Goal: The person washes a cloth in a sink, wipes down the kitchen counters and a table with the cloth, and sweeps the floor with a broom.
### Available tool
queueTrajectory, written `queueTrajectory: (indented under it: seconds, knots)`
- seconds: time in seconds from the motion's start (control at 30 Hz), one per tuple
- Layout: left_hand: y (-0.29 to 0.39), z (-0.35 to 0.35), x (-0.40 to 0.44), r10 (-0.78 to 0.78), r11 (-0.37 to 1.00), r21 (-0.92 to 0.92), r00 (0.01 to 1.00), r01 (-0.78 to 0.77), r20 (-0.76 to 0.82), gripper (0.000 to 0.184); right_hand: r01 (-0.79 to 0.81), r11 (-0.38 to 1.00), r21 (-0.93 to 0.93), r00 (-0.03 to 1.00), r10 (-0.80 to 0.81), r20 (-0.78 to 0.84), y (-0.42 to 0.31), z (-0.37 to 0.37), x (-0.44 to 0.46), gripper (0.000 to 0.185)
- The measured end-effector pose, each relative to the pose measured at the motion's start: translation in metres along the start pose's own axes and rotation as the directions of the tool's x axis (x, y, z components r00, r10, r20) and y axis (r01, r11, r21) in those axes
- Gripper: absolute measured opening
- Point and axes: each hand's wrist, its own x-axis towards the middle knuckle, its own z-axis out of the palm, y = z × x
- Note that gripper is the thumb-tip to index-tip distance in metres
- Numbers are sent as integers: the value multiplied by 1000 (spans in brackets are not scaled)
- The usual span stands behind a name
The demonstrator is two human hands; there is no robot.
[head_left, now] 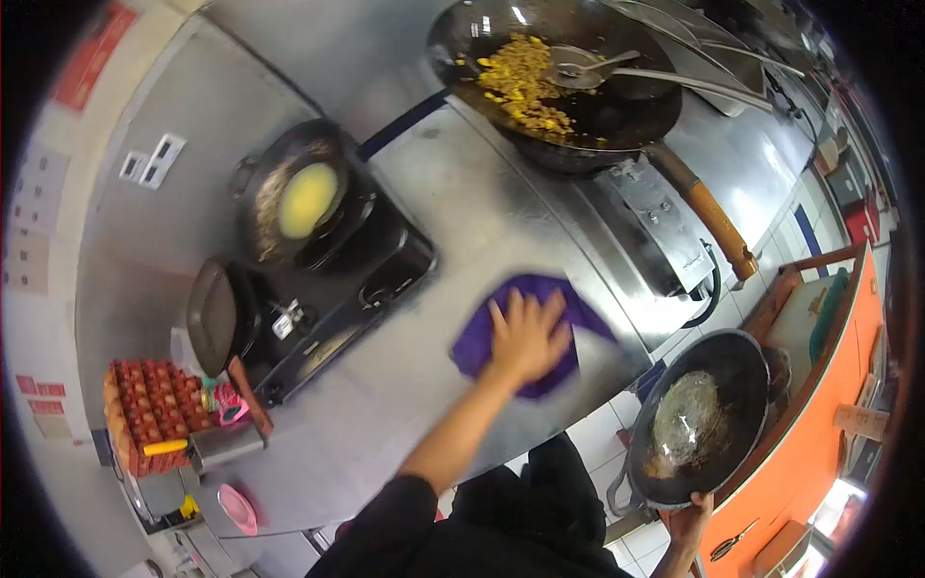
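My left hand (528,337) lies flat with fingers spread on a crumpled purple cloth (472,342), pressing it against the steel counter (424,337). Off to the right, my right hand (692,515) grips the near edge of a dark frying pan (747,385), where its handle is likely hidden. The pan is held tilted beside the counter, with a shiny, greasy residue (686,419) and brown bits inside.
A wok (626,120) of crumbled yellow-brown food, with a ladle (665,77), sits behind. Left stands a black stove (385,255) bearing a pan (265,217) with yellow liquid. Egg trays (154,414), a cleaver (226,445) and a pink bowl (237,509) line the left side.
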Motion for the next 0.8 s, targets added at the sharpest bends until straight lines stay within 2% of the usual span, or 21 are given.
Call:
queueTrajectory:
  seconds: [0.03, 0.07, 0.13, 0.17, 0.2, 0.23, 0.27, 0.33, 0.4, 0.47, 0.5, 0.53, 0.57, 0.63, 0.67, 0.7, 0.73, 0.77, 0.8]
  knots:
    - [-27, 0, 50, -51, 998, 47, 999, 51, -11, 66, 16, 999, -30, 1000, -16, 2, 0, 9, -11, 58]
    - [-54, -5, 96, -106, 977, 178, 993, 115, -58, 66, 41, 997, -63, 999, -41, 5, -2, 12, -13, 59]
    - [-118, 3, 189, -282, 930, 171, 931, 324, -231, 62, -9, 999, -38, 999, 11, 52, 6, -20, -18, 60]
    - [-161, 13, 229, -327, 880, 260, 904, 398, -275, 62, -81, 997, -14, 974, 76, -215, 19, -76, -29, 60]
    - [-178, -6, 261, -498, 817, 195, 834, 543, -238, 60, -114, 993, -25, 968, 105, -228, 23, -91, -38, 62]
    - [-188, -25, 280, -595, 783, 76, 778, 618, -202, 57, -75, 997, -10, 967, 70, -243, 26, -93, -44, 62]
    - [-219, -6, 301, -618, 735, 134, 737, 665, -273, 56, -83, 997, -3, 969, 80, -235, 30, -89, -50, 61]
    - [-190, -28, 301, -659, 720, 70, 712, 690, -241, 57, -76, 997, 12, 963, 76, -258, 34, -92, -55, 61]
    - [-171, -7, 296, -593, 777, 102, 776, 621, -213, 59, -60, 990, 128, 918, 105, -383, 37, -101, -66, 64]
    - [-144, 8, 269, -477, 844, 161, 853, 512, -213, 65, -86, 992, 91, 927, 113, -358, 34, -104, -62, 67]
    - [-102, 24, 238, -399, 899, 87, 885, 429, -239, 70, -86, 995, 48, 942, 97, -323, 32, -109, -54, 70]
    - [-45, 32, 206, -332, 905, 187, 910, 381, -248, 70, -127, 992, -13, 942, 116, -316, 35, -131, -47, 68]
    - [8, 37, 170, -215, 931, 244, 948, 272, -236, 56, -155, 988, -28, 946, 140, -291, 26, -108, -41, 68]
    - [88, 38, 104, 75, 982, 181, 989, -52, -126, 49, -31, 999, -32, 994, 28, -103, 3, -58, -26, 60]
    - [115, 27, 72, 161, 987, 21, 986, -161, -42, 45, -20, 999, 26, 999, 21, -46, -3, -49, -22, 58]
    - [123, 30, 31, 300, 941, -117, 942, -318, -148, 44, -38, 999, 10, 999, 39, -12, -6, -55, -17, 58]
    - [119, 28, -2, 344, 922, -181, 939, -341, -16, 50, -53, 998, 17, 997, 54, -52, -9, -66, -10, 59]
    - [107, 24, -39, 327, 919, -247, 944, -308, 38, 60, -75, 997, 22, 992, 77, -99, -14, -71, -8, 60]
    - [88, 17, -79, 231, 955, -216, 965, -201, 121, 68, -76, 994, -74, 991, 68, -111, -21, -54, -6, 62]
